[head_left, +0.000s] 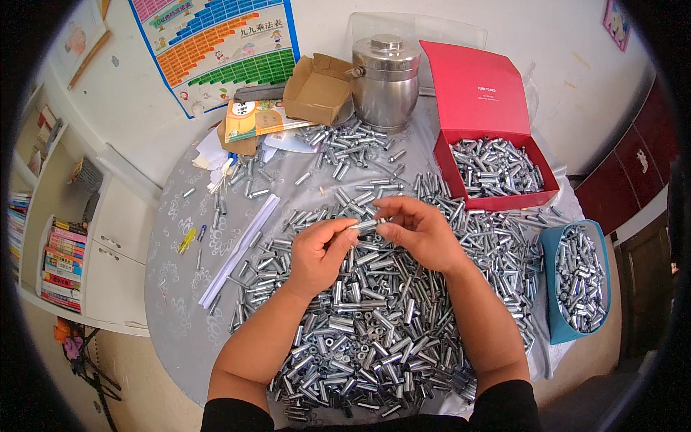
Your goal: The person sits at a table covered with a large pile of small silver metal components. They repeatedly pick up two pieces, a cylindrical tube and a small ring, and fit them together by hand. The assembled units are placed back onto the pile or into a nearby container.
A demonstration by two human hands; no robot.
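Over the middle of the table, a small silvery expansion bolt point(366, 225) lies level between my two hands. My left hand point(315, 253) is closed, its thumb and forefinger pinching one end of the bolt. At the other end, my right hand point(425, 236) has its thumb and fingertips closed around the tip. The fingers partly cover both ends, so the small parts there cannot be made out. Below and around my hands spreads a wide heap of metal sleeves and bolts point(389, 317). Loose nuts and washers point(345, 353) lie nearer to me.
An open red box point(504, 197) and a teal bin point(568, 334), both full of bolts, stand at the right. Behind are a steel canister point(386, 86) and a cardboard box point(314, 92). A white strip point(239, 252) and a yellow item point(186, 241) lie left on the grey tablecloth point(173, 309).
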